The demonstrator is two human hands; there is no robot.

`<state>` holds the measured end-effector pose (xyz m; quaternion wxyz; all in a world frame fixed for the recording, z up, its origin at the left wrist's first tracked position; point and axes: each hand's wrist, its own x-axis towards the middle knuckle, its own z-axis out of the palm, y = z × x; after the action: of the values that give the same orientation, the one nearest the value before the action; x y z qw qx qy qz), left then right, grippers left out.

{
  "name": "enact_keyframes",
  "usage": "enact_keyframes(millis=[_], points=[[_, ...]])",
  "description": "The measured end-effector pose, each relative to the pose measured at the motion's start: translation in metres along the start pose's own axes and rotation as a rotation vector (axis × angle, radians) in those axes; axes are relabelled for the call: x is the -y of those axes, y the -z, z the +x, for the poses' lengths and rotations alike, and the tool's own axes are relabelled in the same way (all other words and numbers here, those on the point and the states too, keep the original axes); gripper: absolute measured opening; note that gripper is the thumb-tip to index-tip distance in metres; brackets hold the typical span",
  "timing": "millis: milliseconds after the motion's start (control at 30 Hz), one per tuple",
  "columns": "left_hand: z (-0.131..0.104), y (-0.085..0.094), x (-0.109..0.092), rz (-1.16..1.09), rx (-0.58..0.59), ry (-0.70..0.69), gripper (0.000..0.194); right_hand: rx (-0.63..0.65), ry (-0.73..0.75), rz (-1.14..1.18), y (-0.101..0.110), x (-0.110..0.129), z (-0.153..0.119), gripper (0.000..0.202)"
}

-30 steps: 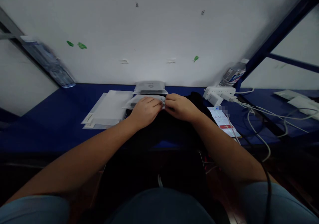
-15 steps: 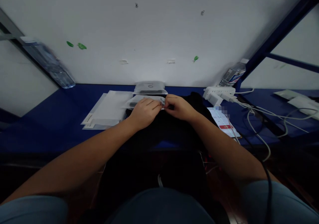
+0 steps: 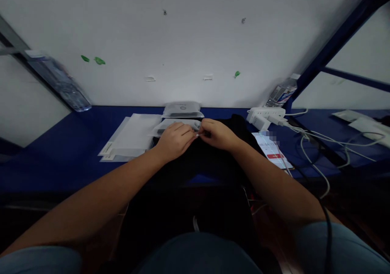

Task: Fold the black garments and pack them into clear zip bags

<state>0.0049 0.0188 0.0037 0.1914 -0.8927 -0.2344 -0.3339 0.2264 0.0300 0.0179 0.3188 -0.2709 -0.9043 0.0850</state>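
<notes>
A frosted plastic bag (image 3: 161,128) with something grey inside lies on black cloth (image 3: 213,156). At the near right part of this bag, my left hand (image 3: 176,140) has its fingers bent and pressed together at the edge. My right hand (image 3: 217,133) pinches the same edge, its thumb and forefinger almost touching the left fingertips. A tiny white bit shows between the two hands, too small to name. Most of the bag's near edge is hidden behind my fingers. Just beyond, a second frosted bag (image 3: 182,108) with a round mark and dark contents rests against the wall.
Flat frosted bags (image 3: 134,133) lie stacked on the blue table (image 3: 61,144) at left. On the right are a lit phone (image 3: 271,152), a white power strip (image 3: 265,113) with trailing cables, and a water bottle (image 3: 283,92). A large bottle (image 3: 61,81) leans at far left.
My hands have moved slightly nearer to me along the bag's edge, and the white bit between the fingertips now shows. The whole view has shifted a little.
</notes>
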Motion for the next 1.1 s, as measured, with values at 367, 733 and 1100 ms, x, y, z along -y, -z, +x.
enact_keyframes(millis=[367, 733, 1100], points=[[-0.0018, 0.0018, 0.0007, 0.094, -0.052, -0.112, 0.021, -0.037, 0.02, 0.087, -0.0005, 0.0014, -0.0007, 0.015], [-0.006, -0.0055, 0.0022, 0.164, 0.015, -0.212, 0.026, 0.067, 0.08, 0.033, -0.0006, 0.0002, 0.001, 0.015], [-0.0017, 0.0036, 0.0005, -0.052, 0.005, 0.03, 0.015, 0.017, 0.008, 0.018, -0.0011, 0.0028, -0.0001, 0.012]])
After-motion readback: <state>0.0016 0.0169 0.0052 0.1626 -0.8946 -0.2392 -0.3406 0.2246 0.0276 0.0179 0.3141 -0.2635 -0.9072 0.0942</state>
